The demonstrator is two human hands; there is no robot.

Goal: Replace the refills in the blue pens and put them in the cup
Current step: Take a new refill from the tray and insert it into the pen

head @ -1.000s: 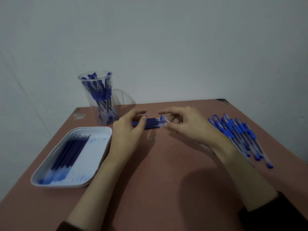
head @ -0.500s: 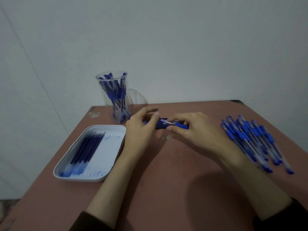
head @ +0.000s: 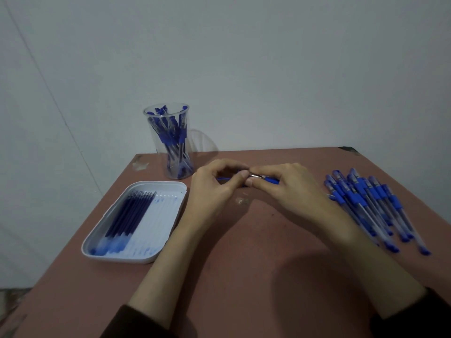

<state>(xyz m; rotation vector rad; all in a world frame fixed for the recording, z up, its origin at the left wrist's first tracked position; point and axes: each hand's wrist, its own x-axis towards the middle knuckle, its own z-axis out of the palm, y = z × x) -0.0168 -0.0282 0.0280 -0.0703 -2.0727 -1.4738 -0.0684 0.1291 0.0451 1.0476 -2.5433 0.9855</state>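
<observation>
Reddish-brown tabletop (head: 244, 284) carries everything, and the clear cup (head: 170, 147) near its far left corner serves as your marker. Nearer to you than the cup and slightly to its left lies the white tray (head: 181, 191), close to the cup but not touching it. Dark blue refills (head: 129, 215) lie side by side along the half of the tray farther from your hands, and blue ink smears mark its floor. Well to the right of the cup, by the table's right edge, a loose row of capped pens (head: 366, 206) lies flat, overlapping one another. The cup itself stands upright and holds a bunch of finished pens leaning at mixed angles.

Just right of the cup and a little nearer to you, your two hands meet above the table. Your left hand (head: 212, 191) arches over, thumb and forefinger pinched together on the metal tip (head: 255, 176) of the blue pen (head: 271, 179). Your right hand (head: 290, 191) curls round the pen's barrel, fingers clamped on its blue grip. The pen lies roughly level, pointing toward the cup. A thin blue strip shows under your left palm; what it is cannot be told.
</observation>
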